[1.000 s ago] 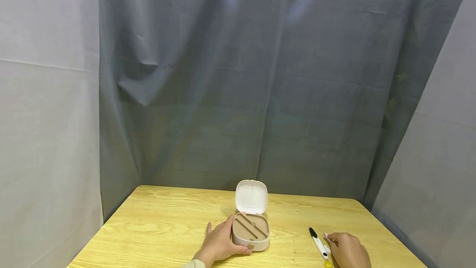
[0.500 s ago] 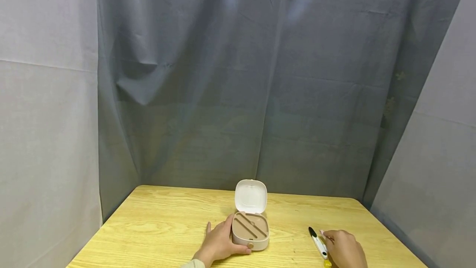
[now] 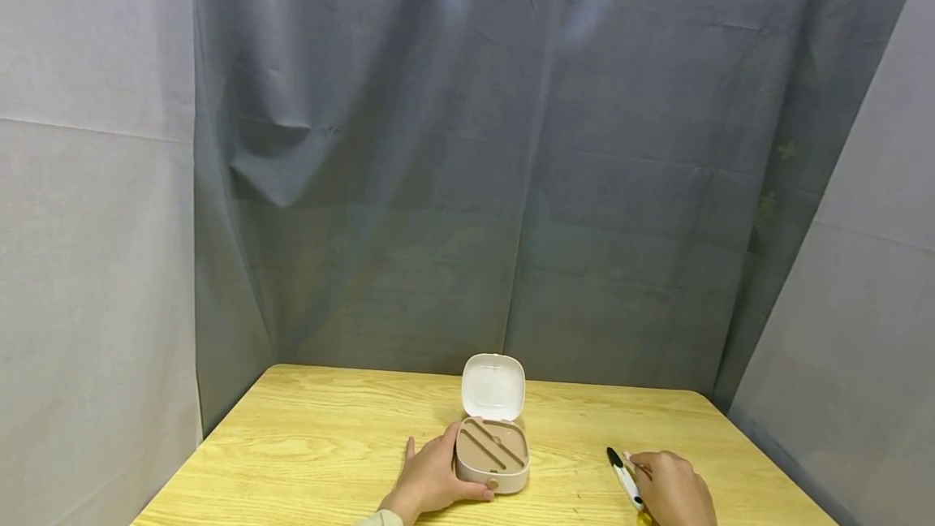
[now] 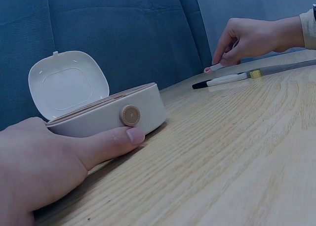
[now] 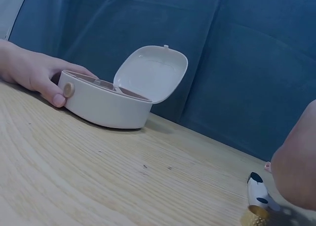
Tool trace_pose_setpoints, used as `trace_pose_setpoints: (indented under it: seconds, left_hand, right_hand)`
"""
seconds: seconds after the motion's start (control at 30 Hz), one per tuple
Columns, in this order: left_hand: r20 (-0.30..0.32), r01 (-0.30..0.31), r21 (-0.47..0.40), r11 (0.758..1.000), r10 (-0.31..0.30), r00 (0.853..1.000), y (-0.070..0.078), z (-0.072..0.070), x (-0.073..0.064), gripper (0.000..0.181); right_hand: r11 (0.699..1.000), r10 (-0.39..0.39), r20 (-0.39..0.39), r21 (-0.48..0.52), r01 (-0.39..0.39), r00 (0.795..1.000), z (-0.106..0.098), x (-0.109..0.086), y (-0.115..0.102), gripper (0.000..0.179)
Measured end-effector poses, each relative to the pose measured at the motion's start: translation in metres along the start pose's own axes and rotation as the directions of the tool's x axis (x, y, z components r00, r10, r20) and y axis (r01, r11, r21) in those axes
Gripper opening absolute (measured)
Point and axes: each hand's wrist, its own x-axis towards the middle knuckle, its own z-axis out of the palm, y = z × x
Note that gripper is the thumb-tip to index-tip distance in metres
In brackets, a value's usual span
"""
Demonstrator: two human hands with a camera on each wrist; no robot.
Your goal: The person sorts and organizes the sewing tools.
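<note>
A small cream box stands on the table with its white lid raised and a beige slotted insert inside. My left hand grips its left side, the thumb across the front below the round tan button. To the right, my right hand pinches a thin white piece with a pink end; its kind is not clear. Beside those fingers lies a slim white tool with a black tip, and a gold-yellow round item sits at its near end.
The wood-grain table has rounded far corners. Grey curtain cloth hangs behind it, with paler cloth on the left and right. The raised lid stands at the back of the box.
My right hand has shifted slightly left, bringing the pinched white piece closer to the black-tipped tool. The left hand and the box have stayed in place.
</note>
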Motion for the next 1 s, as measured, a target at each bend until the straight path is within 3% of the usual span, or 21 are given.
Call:
trace_pose_setpoints:
  seconds: [0.47,1.0]
  left_hand:
    - [-0.004,0.011,0.007,1.000,-0.011,1.000,-0.002,0.000,0.001,0.120]
    - [0.000,0.006,0.010,1.000,-0.006,1.000,-0.002,0.000,0.000,0.119]
  right_hand:
    - [0.999,-0.015,0.005,0.050,0.015,1.000,0.005,-0.001,-0.012,0.021]
    - [0.991,-0.132,-0.120,-0.032,0.129,0.984,0.011,0.001,-0.042,0.013]
